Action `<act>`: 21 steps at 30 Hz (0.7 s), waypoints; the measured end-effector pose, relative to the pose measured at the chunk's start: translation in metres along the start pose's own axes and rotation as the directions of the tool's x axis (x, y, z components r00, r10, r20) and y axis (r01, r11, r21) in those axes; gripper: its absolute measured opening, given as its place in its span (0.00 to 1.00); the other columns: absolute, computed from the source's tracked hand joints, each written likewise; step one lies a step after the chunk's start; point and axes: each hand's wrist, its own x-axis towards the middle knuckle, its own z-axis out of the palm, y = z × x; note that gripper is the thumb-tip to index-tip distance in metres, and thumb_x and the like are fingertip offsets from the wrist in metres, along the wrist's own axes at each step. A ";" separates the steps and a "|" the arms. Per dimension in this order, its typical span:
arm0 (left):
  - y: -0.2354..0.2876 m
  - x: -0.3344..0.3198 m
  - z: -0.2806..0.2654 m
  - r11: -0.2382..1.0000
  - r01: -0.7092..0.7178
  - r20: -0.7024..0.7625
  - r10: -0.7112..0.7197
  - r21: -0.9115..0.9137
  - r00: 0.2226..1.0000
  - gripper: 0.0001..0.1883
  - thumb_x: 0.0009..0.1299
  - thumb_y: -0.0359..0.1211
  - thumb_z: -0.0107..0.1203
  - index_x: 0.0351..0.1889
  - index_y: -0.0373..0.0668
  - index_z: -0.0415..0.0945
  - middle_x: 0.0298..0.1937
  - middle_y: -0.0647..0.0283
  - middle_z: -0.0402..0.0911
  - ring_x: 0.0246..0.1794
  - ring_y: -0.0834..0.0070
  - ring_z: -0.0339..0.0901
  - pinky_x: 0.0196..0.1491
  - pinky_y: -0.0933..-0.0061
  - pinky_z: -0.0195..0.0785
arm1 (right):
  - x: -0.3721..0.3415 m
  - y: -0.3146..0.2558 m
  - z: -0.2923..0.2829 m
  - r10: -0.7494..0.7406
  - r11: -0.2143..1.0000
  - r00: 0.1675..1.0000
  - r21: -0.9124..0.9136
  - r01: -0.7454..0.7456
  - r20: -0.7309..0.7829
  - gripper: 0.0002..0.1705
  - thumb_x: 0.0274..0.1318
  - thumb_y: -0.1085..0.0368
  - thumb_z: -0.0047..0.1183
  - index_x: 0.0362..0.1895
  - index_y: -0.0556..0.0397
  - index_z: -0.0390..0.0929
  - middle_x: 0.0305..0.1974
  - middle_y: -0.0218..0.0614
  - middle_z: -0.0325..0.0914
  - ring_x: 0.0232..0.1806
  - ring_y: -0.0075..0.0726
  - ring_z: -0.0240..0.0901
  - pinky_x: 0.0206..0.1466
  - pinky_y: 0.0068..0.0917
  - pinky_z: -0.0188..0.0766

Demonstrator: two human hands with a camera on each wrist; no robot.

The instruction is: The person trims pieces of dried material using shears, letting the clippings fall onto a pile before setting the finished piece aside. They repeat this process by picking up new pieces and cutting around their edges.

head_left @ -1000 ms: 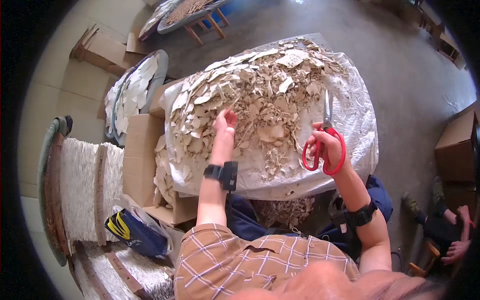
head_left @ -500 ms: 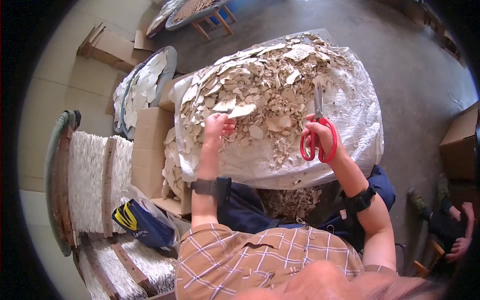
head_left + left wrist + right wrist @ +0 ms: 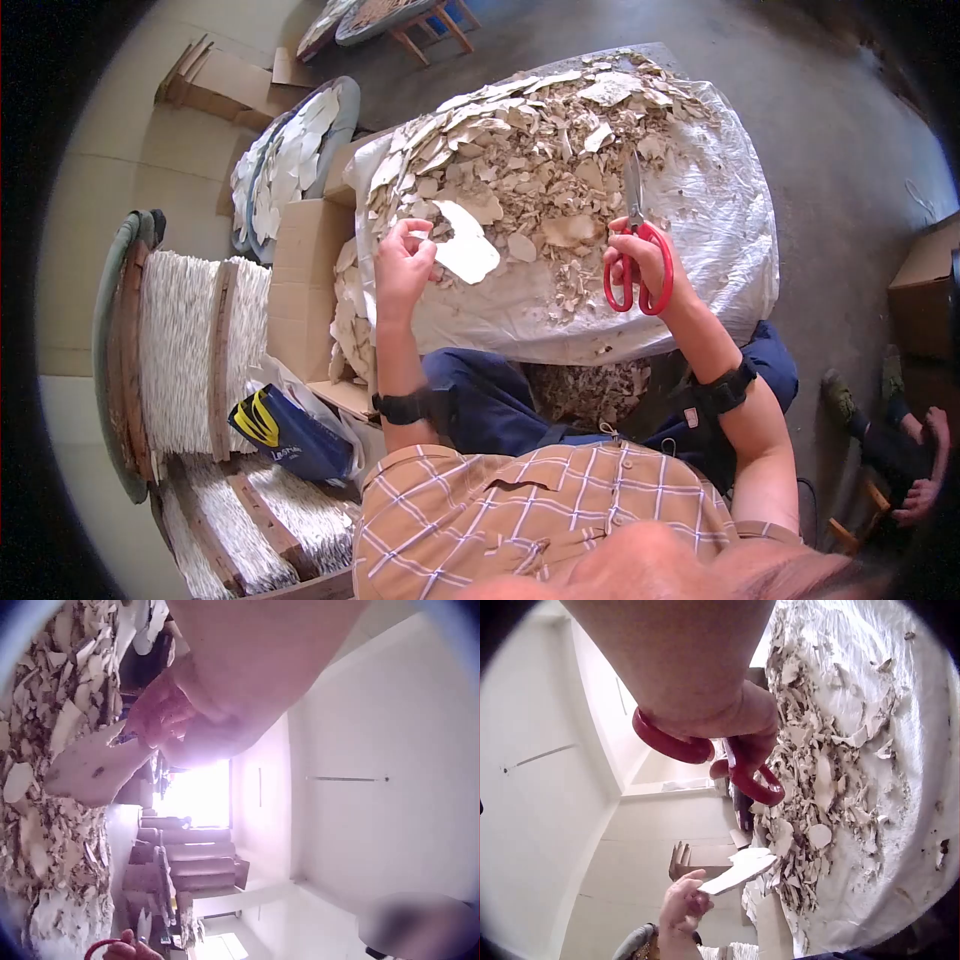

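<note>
My left hand [image 3: 403,272] pinches a thin, flat, off-white piece [image 3: 467,250] by its left end, over the near left part of the pile. The piece has a curved notch in its upper edge; its other face shows small dark spots in the left wrist view. In my right hand [image 3: 648,262] is a pair of scissors [image 3: 636,195] with red loop handles [image 3: 671,744], its blades pointing away from me and looking closed. A heap of similar flakes and broken bits [image 3: 540,170] covers much of a table under white plastic sheeting [image 3: 735,200].
A cardboard box [image 3: 300,285] with more flakes stands left of the table. Beside it are a blue bag [image 3: 285,435] and stacked white sheets [image 3: 180,360]. Round trays [image 3: 300,165] of white pieces lie beyond. At the right sits another person [image 3: 905,450], near a carton [image 3: 925,290].
The left hand has gone from reaching into the pile to holding up the off-white piece, drawn back toward me and left. The right hand keeps the scissors, little moved.
</note>
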 end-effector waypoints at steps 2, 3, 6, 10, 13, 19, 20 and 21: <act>0.016 -0.006 -0.001 0.997 -0.061 -0.003 0.062 0.045 0.998 0.12 0.58 0.23 0.46 0.41 0.35 0.70 0.19 0.68 0.71 0.16 0.86 0.69 0.19 0.83 0.66 | 0.001 0.003 0.004 -0.022 0.999 1.000 -0.027 0.022 -0.019 0.13 0.49 0.67 0.49 0.39 0.58 0.66 0.23 0.36 0.71 0.18 0.21 0.66 0.21 0.17 0.64; 0.016 -0.007 0.002 0.997 -0.067 0.003 0.067 0.042 0.998 0.12 0.58 0.23 0.46 0.41 0.35 0.70 0.19 0.68 0.71 0.16 0.86 0.69 0.19 0.83 0.66 | 0.002 0.005 0.006 -0.045 0.998 0.998 -0.056 0.043 -0.038 0.13 0.50 0.66 0.50 0.40 0.58 0.66 0.23 0.36 0.71 0.18 0.20 0.66 0.21 0.16 0.64; 0.013 -0.009 0.017 0.923 -0.169 0.093 0.213 -0.346 0.973 0.15 0.63 0.22 0.44 0.49 0.36 0.64 0.29 0.65 0.73 0.24 0.83 0.72 0.25 0.82 0.70 | 0.007 0.012 0.013 -0.114 0.991 0.992 -0.068 0.111 -0.044 0.16 0.51 0.61 0.52 0.40 0.57 0.66 0.25 0.35 0.72 0.19 0.19 0.66 0.19 0.16 0.64; -0.001 -0.010 0.059 0.779 -0.087 0.180 0.249 -0.621 0.952 0.19 0.64 0.24 0.48 0.53 0.35 0.61 0.31 0.62 0.74 0.30 0.78 0.73 0.31 0.77 0.72 | 0.010 0.013 0.014 -0.225 0.974 0.974 -0.019 0.225 -0.006 0.18 0.50 0.63 0.54 0.41 0.57 0.65 0.27 0.36 0.72 0.21 0.21 0.68 0.16 0.19 0.65; -0.005 -0.006 0.077 0.782 -0.034 0.296 0.276 -0.623 0.914 0.21 0.64 0.25 0.48 0.56 0.36 0.59 0.32 0.62 0.75 0.32 0.78 0.74 0.33 0.76 0.72 | 0.015 0.007 0.008 -0.321 0.947 0.947 -0.034 0.321 -0.016 0.16 0.48 0.67 0.54 0.41 0.57 0.65 0.24 0.34 0.71 0.20 0.21 0.67 0.16 0.19 0.64; -0.010 0.025 0.098 0.869 0.053 0.470 0.213 -0.492 0.857 0.14 0.67 0.35 0.48 0.47 0.38 0.71 0.34 0.68 0.77 0.32 0.84 0.74 0.31 0.85 0.67 | 0.021 0.014 0.005 -0.430 0.856 0.902 -0.307 0.416 0.023 0.16 0.44 0.71 0.54 0.40 0.57 0.68 0.20 0.27 0.69 0.18 0.18 0.62 0.20 0.17 0.60; -0.010 0.027 0.104 0.846 0.095 0.459 0.186 -0.524 0.869 0.13 0.67 0.35 0.48 0.45 0.39 0.72 0.33 0.69 0.77 0.30 0.85 0.73 0.30 0.87 0.66 | 0.019 0.018 0.008 -0.383 0.865 0.923 -0.333 0.376 0.048 0.16 0.44 0.70 0.54 0.40 0.57 0.68 0.20 0.27 0.68 0.18 0.18 0.62 0.20 0.17 0.59; -0.011 0.028 0.109 0.820 0.135 0.450 0.161 -0.556 0.878 0.12 0.67 0.36 0.48 0.43 0.40 0.73 0.32 0.70 0.78 0.28 0.87 0.73 0.30 0.88 0.65 | 0.018 0.020 0.009 -0.334 0.870 0.940 -0.362 0.336 0.070 0.16 0.44 0.70 0.54 0.40 0.58 0.68 0.20 0.27 0.68 0.18 0.17 0.61 0.20 0.17 0.58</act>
